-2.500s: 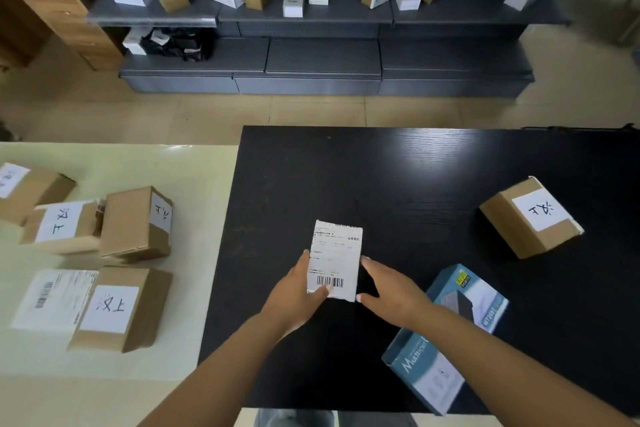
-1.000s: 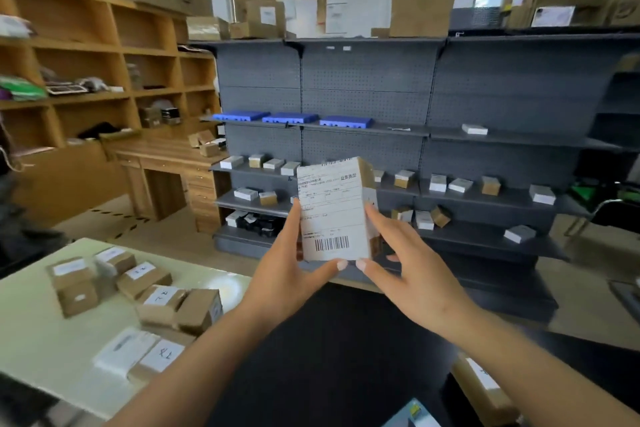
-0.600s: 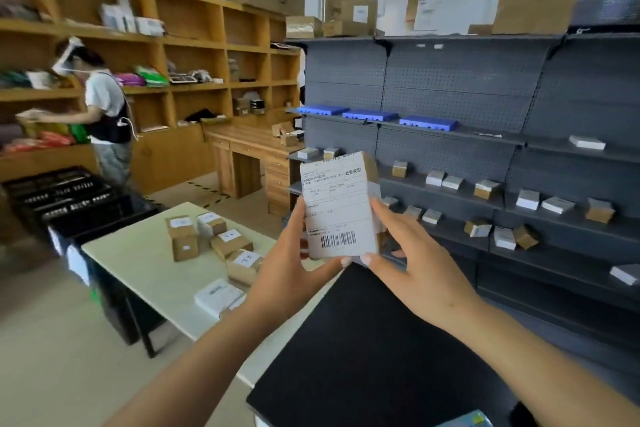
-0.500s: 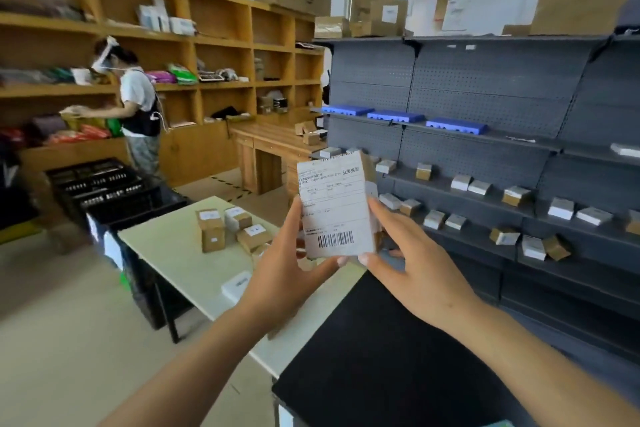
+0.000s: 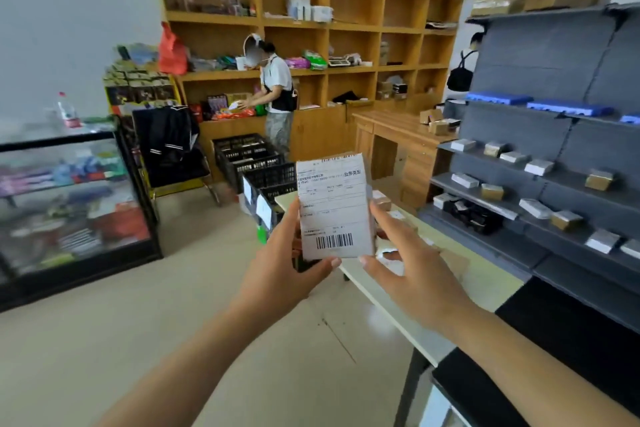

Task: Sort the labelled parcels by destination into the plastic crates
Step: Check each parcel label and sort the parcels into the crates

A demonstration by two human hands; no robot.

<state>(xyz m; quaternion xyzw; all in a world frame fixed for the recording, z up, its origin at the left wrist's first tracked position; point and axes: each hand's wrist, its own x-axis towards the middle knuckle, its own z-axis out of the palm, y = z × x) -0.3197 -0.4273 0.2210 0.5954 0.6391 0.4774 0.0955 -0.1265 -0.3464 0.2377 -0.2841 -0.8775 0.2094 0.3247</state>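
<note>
Together both hands (image 5: 349, 274) hold parcel (image 5: 334, 206) upright.

Lifted off the black bench (image 5: 568, 326) and carried leftward: labelled parcel (image 5: 334, 206) now raised between both hands (image 5: 277, 274), in front of the black crates (image 5: 258, 165), formerly out of sight.

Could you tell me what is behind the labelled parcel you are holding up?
Behind the parcel are black plastic crates on the floor and the far end of the pale table. The parcel hides part of both; crate contents cannot be seen.
</note>
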